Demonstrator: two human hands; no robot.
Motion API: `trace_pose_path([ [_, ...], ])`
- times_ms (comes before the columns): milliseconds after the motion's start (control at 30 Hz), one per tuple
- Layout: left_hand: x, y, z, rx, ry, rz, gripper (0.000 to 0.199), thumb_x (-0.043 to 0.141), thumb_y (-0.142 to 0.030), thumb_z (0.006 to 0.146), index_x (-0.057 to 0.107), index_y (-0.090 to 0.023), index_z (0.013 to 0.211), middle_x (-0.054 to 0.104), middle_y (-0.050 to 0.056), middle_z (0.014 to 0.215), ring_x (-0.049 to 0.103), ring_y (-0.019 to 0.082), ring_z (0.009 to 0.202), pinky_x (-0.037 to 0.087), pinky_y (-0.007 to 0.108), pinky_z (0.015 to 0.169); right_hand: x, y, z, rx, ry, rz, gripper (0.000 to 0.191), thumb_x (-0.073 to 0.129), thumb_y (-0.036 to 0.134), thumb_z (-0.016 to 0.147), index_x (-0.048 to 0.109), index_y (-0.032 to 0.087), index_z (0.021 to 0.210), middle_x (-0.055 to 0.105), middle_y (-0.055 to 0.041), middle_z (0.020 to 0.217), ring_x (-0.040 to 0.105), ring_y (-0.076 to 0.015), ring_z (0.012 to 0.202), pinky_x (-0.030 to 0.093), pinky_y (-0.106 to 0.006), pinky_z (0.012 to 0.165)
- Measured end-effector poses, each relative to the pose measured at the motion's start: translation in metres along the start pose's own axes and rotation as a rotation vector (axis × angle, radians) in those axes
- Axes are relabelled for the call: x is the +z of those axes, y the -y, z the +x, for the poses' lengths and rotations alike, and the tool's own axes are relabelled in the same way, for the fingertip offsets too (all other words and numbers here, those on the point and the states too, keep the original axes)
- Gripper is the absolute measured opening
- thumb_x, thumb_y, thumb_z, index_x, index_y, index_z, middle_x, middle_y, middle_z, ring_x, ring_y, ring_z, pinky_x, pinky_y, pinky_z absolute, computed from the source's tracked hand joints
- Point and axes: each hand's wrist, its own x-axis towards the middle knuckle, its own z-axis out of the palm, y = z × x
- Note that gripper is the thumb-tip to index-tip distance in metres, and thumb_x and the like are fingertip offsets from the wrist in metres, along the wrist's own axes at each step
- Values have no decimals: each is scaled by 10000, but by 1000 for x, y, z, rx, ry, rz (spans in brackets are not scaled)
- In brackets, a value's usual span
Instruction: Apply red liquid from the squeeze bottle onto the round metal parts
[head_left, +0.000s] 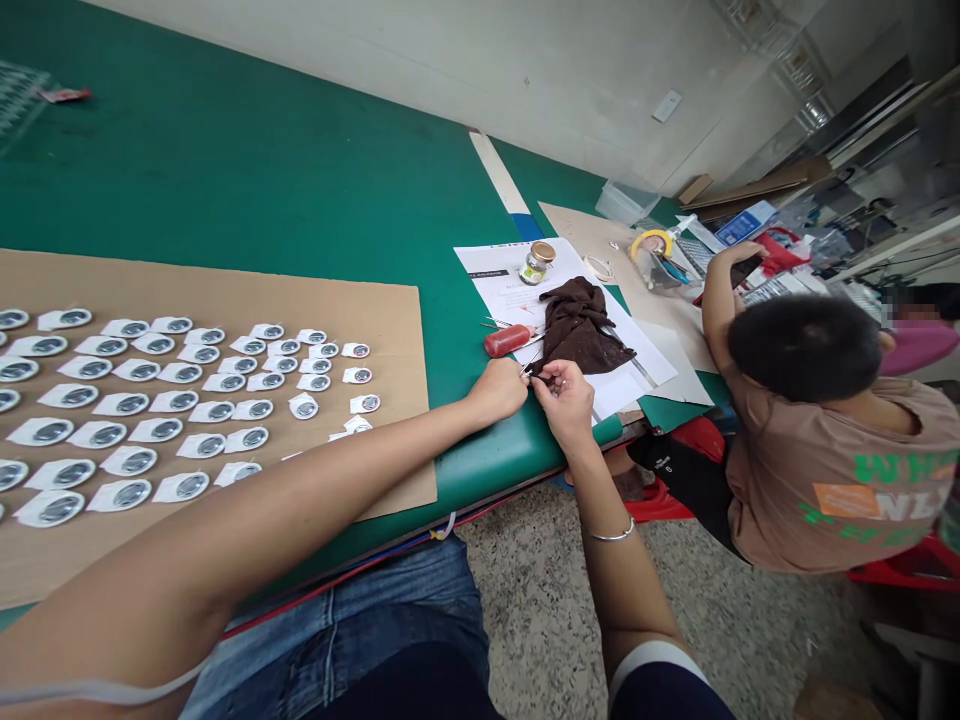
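Note:
My left hand (499, 391) is closed in a fist at the table's front edge, with a small pale and dark bit showing at its fingertips. Right beside it, my right hand (568, 398) pinches with thumb and forefinger, the fingertips of both hands nearly meeting. What either hand holds is too small to make out. Just beyond the fingers lies a crumpled dark brown cloth (585, 325) on printed white paper (491, 262). A red rounded object (508, 340), perhaps a handle, sits left of the cloth. Behind it stands a small glass jar (537, 265) with a gold lid.
On the left, a cardboard sheet (390, 330) carries many round, glassy pieces on white tabs (172, 401). A person (832, 440) sits at the right, one arm on the green table (300, 160). Near that arm are a clear plastic box (627, 200), yellow tape (651, 243) and assorted clutter.

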Motion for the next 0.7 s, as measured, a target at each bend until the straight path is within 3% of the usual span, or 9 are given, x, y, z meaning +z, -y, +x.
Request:
trace_pose_path([
  [367, 0, -1, -2, -5, -10, 5, 207, 493, -220, 814, 624, -115, 693, 628, 100, 710, 561, 164, 628, 377, 233, 573, 3, 5, 2, -1, -32, 8, 171, 598, 309, 710, 564, 178, 815, 601, -10, 744, 535, -100, 612, 453, -249, 601],
  [700, -7, -5, -2, -72, 48, -126, 213, 503, -212, 817, 584, -121, 642, 581, 47, 563, 509, 116, 497, 365, 216, 525, 6, 4, 3, 94, -90, 283, 286, 656, 329, 671, 431, 188, 779, 594, -17, 788, 576, -104, 688, 488, -246, 621],
])
